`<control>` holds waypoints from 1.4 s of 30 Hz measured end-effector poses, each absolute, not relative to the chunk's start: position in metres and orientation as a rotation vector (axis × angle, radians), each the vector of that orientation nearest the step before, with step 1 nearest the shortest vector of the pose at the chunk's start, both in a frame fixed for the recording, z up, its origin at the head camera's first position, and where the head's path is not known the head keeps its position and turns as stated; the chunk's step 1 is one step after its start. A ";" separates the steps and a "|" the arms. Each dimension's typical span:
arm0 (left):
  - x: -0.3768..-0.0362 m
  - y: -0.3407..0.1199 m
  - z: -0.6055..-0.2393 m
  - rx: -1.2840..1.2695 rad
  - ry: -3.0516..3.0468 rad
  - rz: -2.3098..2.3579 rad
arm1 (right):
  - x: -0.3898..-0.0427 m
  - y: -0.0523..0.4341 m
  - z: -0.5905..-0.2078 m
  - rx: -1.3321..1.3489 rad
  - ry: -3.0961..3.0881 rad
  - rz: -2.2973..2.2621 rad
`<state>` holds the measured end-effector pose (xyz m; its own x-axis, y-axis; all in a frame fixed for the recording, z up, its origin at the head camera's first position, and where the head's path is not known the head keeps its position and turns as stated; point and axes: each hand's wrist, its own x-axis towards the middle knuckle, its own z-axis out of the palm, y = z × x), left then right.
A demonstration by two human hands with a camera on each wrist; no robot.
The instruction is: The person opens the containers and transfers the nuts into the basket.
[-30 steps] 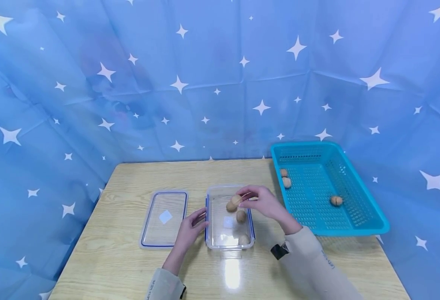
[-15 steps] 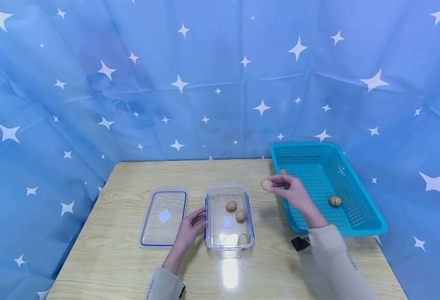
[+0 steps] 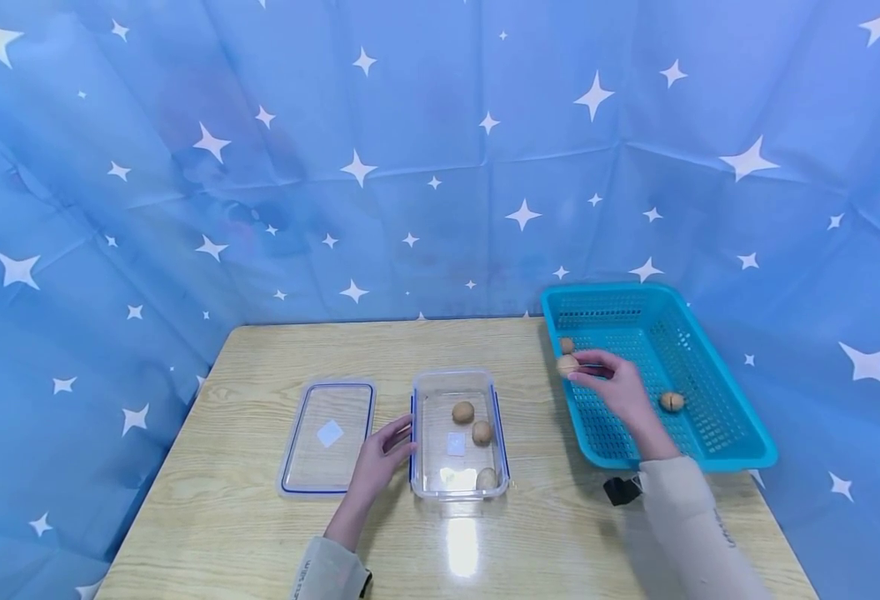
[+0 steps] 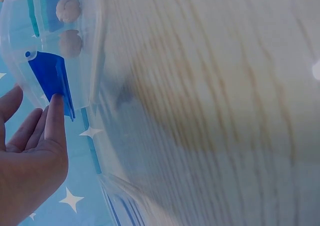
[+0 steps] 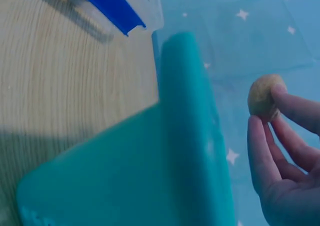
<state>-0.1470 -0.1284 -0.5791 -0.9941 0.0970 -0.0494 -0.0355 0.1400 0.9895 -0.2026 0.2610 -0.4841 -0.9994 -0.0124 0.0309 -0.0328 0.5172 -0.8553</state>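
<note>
Your right hand (image 3: 614, 385) pinches a walnut (image 3: 567, 364) at the fingertips, just over the near-left rim of the teal basket (image 3: 717, 454), so it clears the wall. Your left hand (image 3: 380, 457) rests with fingers extended against the clear container (image 3: 458, 492), likely steadying it; three walnuts sit inside. The lid (image 3: 327, 435) lies just left of that hand.

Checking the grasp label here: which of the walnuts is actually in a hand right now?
The walnut at the teal basket's near-left rim, pinched by the right hand. Another two lie loose in the basket, and three lie in the clear container.
</note>
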 end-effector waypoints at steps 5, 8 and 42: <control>-0.146 -0.128 -0.578 0.052 2.288 1.994 | -0.201 0.268 -0.487 -0.024 -2.713 1.543; -0.146 -0.129 -0.578 0.049 2.286 1.988 | -0.200 0.271 -0.489 -0.063 -2.729 1.524; -0.145 -0.128 -0.577 0.051 2.248 1.997 | -0.201 0.286 -0.521 -0.152 -2.933 1.527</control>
<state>-0.1453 -0.1278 -0.5771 -0.9904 0.1141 -0.0774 -0.0634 0.1218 0.9905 -0.2014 0.2863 -0.5214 -0.9816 0.0031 -0.1911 0.1584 0.5731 -0.8040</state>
